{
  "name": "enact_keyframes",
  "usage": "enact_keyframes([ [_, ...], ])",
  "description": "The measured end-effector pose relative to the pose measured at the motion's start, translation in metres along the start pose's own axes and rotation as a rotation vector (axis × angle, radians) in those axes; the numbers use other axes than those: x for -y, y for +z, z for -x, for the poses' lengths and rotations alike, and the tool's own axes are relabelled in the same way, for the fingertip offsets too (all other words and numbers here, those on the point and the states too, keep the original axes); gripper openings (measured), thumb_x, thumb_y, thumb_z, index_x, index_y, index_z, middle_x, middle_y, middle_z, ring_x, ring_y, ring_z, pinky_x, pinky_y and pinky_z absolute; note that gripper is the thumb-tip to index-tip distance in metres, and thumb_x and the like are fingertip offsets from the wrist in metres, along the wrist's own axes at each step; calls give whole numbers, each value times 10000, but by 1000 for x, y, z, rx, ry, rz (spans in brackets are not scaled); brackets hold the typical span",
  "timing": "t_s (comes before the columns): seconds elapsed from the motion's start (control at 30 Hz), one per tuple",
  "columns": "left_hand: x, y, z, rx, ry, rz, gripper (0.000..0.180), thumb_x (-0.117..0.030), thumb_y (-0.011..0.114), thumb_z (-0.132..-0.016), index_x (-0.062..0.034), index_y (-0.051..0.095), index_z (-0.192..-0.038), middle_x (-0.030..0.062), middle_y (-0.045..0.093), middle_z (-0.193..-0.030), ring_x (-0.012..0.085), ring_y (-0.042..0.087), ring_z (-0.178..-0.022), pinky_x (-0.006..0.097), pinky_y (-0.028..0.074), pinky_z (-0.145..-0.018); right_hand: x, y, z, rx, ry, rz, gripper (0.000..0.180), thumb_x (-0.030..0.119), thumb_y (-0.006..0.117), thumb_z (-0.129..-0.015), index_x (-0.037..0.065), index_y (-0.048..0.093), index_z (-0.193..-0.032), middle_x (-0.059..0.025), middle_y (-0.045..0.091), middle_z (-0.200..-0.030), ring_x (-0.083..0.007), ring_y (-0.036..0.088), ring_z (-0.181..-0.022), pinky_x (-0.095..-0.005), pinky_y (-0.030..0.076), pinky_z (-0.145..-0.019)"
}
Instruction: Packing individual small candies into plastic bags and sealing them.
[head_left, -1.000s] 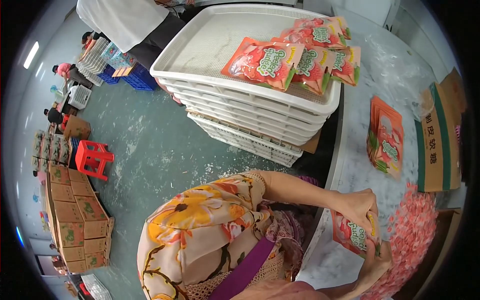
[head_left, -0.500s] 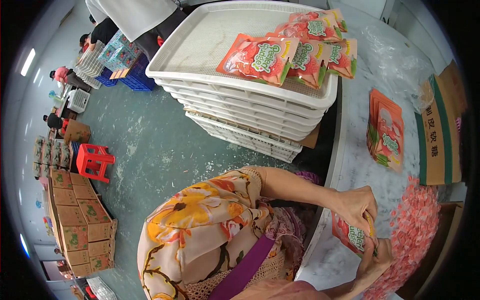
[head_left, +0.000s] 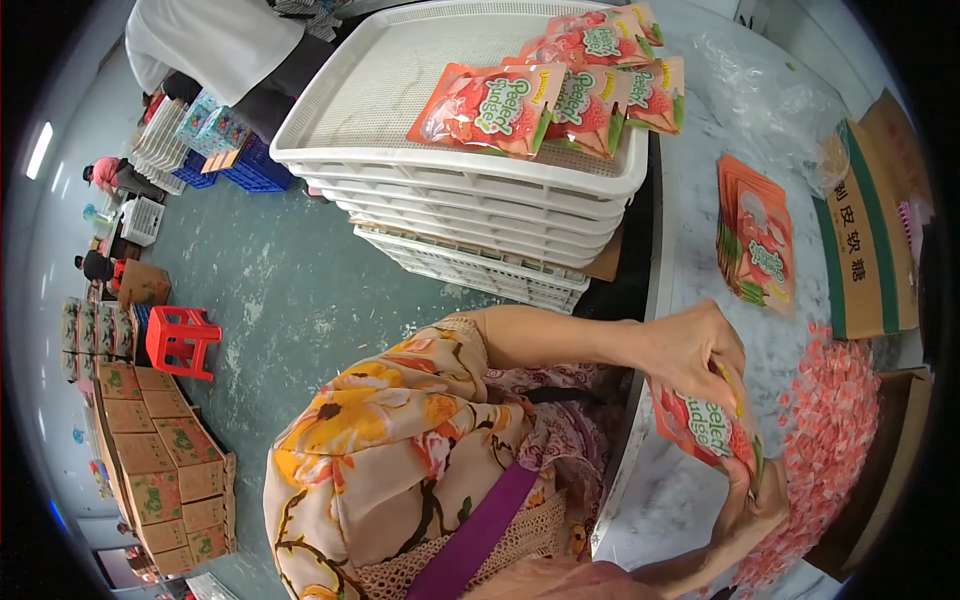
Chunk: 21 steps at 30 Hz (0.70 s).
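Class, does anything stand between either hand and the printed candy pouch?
Nothing visible does: the left hand and right hand both already grip the candy pouch. The pink candies lie beyond it, not in between.

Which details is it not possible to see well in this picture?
All in the head view:
- Inside of the pouch: hidden by its front.
- Some fingertips of the left hand and right hand: hidden by hands and pouch.
- Head of the co-worker in white: cut off by the upper edge.
- Fingers of the far worker in pink: too small.
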<state>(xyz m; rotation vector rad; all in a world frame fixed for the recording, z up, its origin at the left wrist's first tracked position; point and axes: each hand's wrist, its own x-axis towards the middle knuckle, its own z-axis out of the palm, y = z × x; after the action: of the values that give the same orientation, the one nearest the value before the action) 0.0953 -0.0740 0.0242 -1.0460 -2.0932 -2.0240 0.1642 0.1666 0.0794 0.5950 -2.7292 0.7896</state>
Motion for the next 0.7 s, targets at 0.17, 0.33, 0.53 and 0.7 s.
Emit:
enact_keyframes([
  [0.17,-20,-24,7,0,-48,56,262,-240,784,-781,10,710,-812,105,673,-708,175,643,-632,284,464,-545,17,3,-12,42,-7,-38,265,139,745,-787,-50,560,-799,-108,487,-688,-232,432,-596,-332,381,-560],
  [0.33,-35,-55,23,-52,-113,-7,248,-212,795,-771,15,708,-823,107,671,-709,179,646,-645,290,462,-550,47,22,-41,23,-72,-196,290,160,764,-768,-49,569,-818,-110,506,-711,-231,457,-615,-325,402,-583],
  [0.53,-45,-71,27,-96,-40,-131,215,-170,813,-746,9,713,-809,100,676,-717,177,646,-650,286,470,-563,59,31,-58,-13,-116,-190,330,182,799,-720,-48,576,-798,-101,489,-688,-215,446,-607,-315,388,-563],
  [0.7,-42,-81,35,-166,-53,-160,192,-164,813,-748,-3,719,-794,89,678,-717,164,637,-639,279,467,-554,68,37,-71,-7,-104,-126,345,176,804,-714,-50,546,-749,-93,415,-632,-203,386,-564,-324,341,-518],
])
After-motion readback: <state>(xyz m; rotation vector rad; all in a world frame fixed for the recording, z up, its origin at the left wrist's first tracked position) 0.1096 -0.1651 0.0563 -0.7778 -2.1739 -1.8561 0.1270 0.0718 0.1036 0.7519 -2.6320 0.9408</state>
